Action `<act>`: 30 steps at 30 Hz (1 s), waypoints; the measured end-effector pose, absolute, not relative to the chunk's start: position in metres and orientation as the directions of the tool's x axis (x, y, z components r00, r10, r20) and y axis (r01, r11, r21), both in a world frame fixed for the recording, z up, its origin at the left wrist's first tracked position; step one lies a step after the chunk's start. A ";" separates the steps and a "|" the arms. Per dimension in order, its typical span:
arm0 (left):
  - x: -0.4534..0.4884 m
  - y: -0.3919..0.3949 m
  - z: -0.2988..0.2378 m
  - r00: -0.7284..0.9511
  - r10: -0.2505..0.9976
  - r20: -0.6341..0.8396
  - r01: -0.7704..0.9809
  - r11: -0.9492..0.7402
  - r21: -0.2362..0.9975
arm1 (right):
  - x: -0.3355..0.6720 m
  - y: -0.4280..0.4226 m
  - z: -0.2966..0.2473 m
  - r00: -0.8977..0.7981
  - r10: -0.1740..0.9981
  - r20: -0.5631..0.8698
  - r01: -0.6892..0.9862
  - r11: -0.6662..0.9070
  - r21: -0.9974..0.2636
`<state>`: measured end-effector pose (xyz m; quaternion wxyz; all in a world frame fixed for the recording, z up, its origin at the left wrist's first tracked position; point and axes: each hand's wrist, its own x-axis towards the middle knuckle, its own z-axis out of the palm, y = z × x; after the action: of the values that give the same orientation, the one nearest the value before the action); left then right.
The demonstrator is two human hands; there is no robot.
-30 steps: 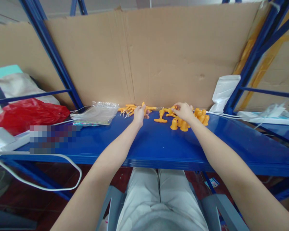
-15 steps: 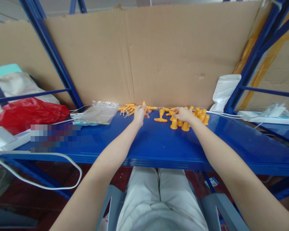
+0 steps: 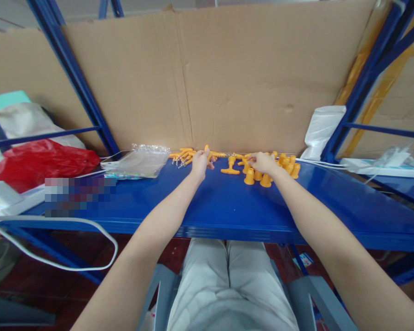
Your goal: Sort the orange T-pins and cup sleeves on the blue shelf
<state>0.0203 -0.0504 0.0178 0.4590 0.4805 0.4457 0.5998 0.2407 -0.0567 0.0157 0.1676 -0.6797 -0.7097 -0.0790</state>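
My left hand (image 3: pixel 200 164) is closed on an orange plastic piece (image 3: pixel 206 148), whose tip shows above the fingers; the rest is hidden. Left of it lies a heap of orange sticks with small metal chains (image 3: pixel 182 157). Between my hands an orange T-shaped piece (image 3: pixel 231 166) rests on the blue shelf (image 3: pixel 221 202). My right hand (image 3: pixel 262 162) reaches among several orange cup-shaped pieces (image 3: pixel 249 176), fingers curled down at an orange part. Whether it grips that part is hard to see.
A cardboard sheet (image 3: pixel 248 78) stands behind the shelf. Clear plastic bags (image 3: pixel 138 162) lie to the left, near a red bag (image 3: pixel 44 163). On the right are a white packet (image 3: pixel 322 131) and a white power strip (image 3: pixel 382 168). A white cable (image 3: pixel 113 253) loops over the front edge.
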 end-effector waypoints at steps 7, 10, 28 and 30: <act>0.022 -0.055 0.021 -0.125 0.981 0.149 -0.117 -0.163 0.980 | 0.233 -0.065 0.022 0.031 0.951 0.309 0.991 0.011 -0.136; 0.022 -0.059 0.024 -0.123 0.982 0.142 -0.115 -0.157 0.981 | 0.232 -0.067 0.024 0.038 0.946 0.322 0.993 0.000 -0.118; 0.023 -0.055 0.020 -0.122 0.979 0.163 -0.079 -0.173 0.982 | 0.240 -0.055 0.013 -0.135 0.882 0.452 0.988 0.156 -0.010; 0.023 -0.055 0.019 -0.122 0.978 0.168 -0.079 -0.178 0.981 | 0.242 -0.055 0.013 -0.161 0.862 0.481 0.984 0.179 0.009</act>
<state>0.0228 -0.0549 0.0189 0.4472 0.4892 0.4595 0.5913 0.2418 -0.0545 0.0126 0.1879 -0.6199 -0.7443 -0.1626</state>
